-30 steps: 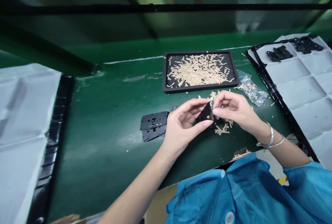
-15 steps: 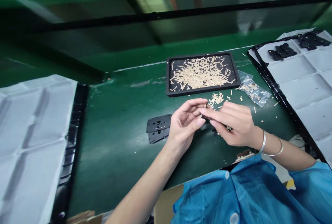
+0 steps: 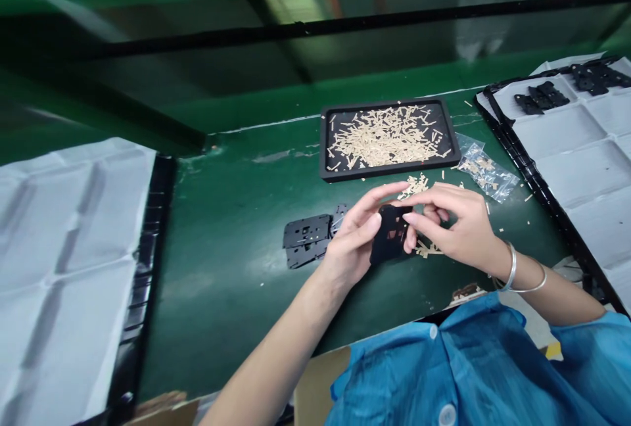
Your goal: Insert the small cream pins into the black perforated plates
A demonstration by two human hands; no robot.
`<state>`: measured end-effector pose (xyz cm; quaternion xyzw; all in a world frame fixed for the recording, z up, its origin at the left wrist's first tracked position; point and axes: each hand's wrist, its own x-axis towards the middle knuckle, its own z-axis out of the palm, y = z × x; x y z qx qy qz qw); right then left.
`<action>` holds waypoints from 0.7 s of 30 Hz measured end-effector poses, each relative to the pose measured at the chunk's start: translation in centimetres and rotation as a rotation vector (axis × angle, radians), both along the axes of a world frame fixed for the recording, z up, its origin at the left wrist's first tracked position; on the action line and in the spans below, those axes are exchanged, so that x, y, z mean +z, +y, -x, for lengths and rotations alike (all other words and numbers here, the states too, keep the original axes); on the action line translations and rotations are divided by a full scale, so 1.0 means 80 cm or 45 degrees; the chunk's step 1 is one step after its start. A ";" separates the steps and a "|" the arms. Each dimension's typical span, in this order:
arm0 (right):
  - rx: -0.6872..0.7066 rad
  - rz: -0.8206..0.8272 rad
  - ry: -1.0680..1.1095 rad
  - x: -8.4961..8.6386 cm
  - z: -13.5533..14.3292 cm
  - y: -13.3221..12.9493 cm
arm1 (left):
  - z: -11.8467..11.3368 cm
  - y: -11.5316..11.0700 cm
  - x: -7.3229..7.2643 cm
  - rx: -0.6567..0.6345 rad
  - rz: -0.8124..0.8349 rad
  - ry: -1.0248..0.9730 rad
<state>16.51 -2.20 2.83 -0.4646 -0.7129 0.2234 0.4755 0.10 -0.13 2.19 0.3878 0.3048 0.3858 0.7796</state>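
The perforated black plate [image 3: 387, 245] is held up between both hands, in front of the black rectangular tray [image 3: 389, 171] on the wearer's side. The left hand [image 3: 352, 238] pinches the plate's left side between thumb and fingers. The right hand [image 3: 456, 219] is curled at the plate's right edge, thumb on its face; whether the fingertips pinch the plate or only press on it cannot be told.

The tray contains a heap of cream strips [image 3: 389, 137]. A loose pile of strips [image 3: 415, 186] lies just in front of the tray's near edge; the right hand partly covers it. A second cluster of strips [image 3: 428, 250] lies farther in front of the tray, beside the held plate.

A stack of black plates [image 3: 306, 232] rests in front and to the left of the tray; the left hand obstructs its right end. A clear plastic bag [image 3: 493, 179] with strips inside is positioned just right of the tray. Farther right of the tray, a paper-lined surface [image 3: 557, 153] carries black parts [image 3: 542, 97]. Well left of the tray lies a second paper-lined surface [image 3: 98, 248].
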 end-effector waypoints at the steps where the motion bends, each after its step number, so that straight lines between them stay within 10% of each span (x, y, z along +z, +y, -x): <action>1: 0.013 0.138 0.062 0.001 0.000 0.000 | 0.000 0.000 0.000 -0.023 0.038 -0.001; 7: 0.195 0.765 0.443 0.009 -0.002 0.001 | -0.005 0.000 -0.005 -0.116 0.174 -0.113; 21: 0.438 1.019 0.725 0.007 -0.009 0.011 | -0.004 0.002 -0.011 -0.225 0.154 -0.156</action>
